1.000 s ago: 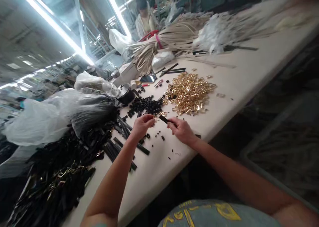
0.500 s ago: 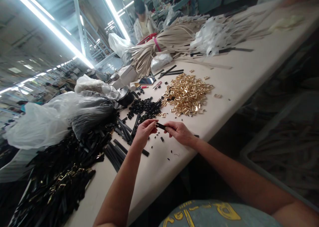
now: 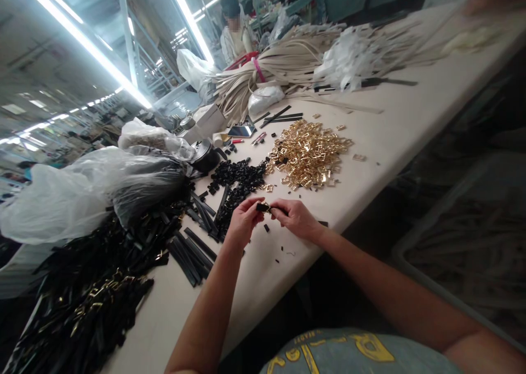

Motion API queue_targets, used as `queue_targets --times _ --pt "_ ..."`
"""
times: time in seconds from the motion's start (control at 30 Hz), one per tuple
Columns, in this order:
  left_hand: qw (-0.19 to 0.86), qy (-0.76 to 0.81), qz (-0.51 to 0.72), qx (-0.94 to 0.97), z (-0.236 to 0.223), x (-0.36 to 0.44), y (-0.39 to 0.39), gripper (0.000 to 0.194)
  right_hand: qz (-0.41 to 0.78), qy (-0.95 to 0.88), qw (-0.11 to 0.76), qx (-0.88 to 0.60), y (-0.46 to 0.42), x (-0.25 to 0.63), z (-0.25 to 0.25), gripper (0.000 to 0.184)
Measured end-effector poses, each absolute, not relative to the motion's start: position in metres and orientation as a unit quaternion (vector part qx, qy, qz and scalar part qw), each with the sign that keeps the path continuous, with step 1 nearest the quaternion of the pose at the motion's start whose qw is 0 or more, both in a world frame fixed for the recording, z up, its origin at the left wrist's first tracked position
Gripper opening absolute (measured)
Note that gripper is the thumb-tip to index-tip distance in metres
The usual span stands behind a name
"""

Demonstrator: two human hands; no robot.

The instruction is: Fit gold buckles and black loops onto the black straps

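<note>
Between my two hands, low over the table, is a short black strap (image 3: pixel 261 206) with a gold buckle (image 3: pixel 267 210) on it. My left hand (image 3: pixel 245 218) pinches the strap's left end with thumb and fingers. Closed on its right part, by the buckle, is my right hand (image 3: pixel 293 216). Its fingers partly hide the strap. Beyond the hands lies a heap of gold buckles (image 3: pixel 306 155). Small black loops (image 3: pixel 238 179) are piled to the left of that heap, and flat black straps (image 3: pixel 191 256) lie left of my left forearm.
Finished-looking black straps with buckles (image 3: pixel 94 297) and a plastic bag (image 3: pixel 82 193) crowd the left. A black pot (image 3: pixel 204 156), a phone (image 3: pixel 241 131) and bundled beige strips (image 3: pixel 279 62) stand farther back. The table edge (image 3: pixel 349 229) slants along the right. A person (image 3: pixel 236 37) is behind.
The buckle has shifted from the strap's left end to near my right fingers, and the black end now shows at my left fingertips. My left hand has turned slightly.
</note>
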State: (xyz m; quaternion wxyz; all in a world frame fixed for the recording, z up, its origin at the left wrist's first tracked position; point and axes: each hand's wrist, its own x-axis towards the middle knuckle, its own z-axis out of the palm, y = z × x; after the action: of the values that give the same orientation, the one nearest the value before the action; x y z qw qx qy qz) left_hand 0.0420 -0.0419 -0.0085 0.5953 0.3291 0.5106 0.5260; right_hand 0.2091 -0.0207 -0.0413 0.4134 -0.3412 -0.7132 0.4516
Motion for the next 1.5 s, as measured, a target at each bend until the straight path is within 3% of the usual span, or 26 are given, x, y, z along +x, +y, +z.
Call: queue_targets --times 0.2,0.4,0.63,0.93,1.2,1.5 --pt "0.607 0.470 0.556 0.318 -0.013 0.049 -0.052 0.038 0.445 -0.697 0.432 -0.360 -0.020 0.208 -0.043 0.017" --pt "0.519 0.509 0.559 0.399 -0.022 0.051 -0.057 0.035 0.429 -0.725 0.435 -0.317 -0.021 0.209 -0.042 0.014" --pt "0.584 0.488 0.555 0.337 -0.022 0.052 -0.056 0.035 0.484 -0.717 0.393 -0.312 -0.022 0.212 -0.040 0.013" --pt "0.558 0.486 0.558 0.375 -0.018 0.056 -0.062 0.030 0.528 -0.694 0.379 -0.310 -0.022 0.213 -0.040 0.025" --pt "0.538 0.504 0.548 0.395 -0.022 0.052 -0.063 0.026 0.453 -0.728 0.377 -0.350 -0.023 0.210 -0.040 0.029" --pt "0.496 0.542 0.567 0.372 -0.020 0.047 -0.056 0.016 0.399 -0.778 0.316 -0.369 -0.023 0.218 -0.028 0.016"
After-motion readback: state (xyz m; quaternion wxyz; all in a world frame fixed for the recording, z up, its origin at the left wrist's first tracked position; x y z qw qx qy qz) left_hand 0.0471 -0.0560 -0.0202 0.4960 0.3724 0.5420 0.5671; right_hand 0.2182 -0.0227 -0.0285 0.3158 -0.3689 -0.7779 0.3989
